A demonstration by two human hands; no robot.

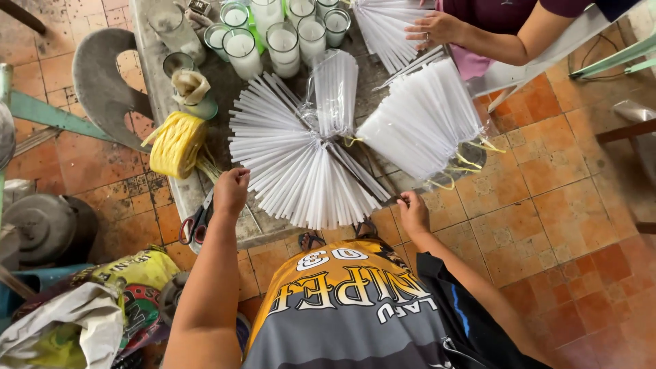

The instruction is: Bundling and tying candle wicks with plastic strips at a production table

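The table (154, 75) carries a wide fan of white sticks (301, 171) spread near me, with a second fan (424, 119) to its right. Glass candles (273, 37) stand at the far side. A yellow twine roll (176, 143) lies left. My left hand (231, 191) is clenched at the near fan's left edge, perhaps pinching twine. My right hand (413, 213) curls closed by its right edge; I cannot tell what it grips.

You have four fanned bundles of white sticks (301, 174), about eight glass candles (283, 48), one yellow twine roll (178, 143), one pair of scissors (197, 222).
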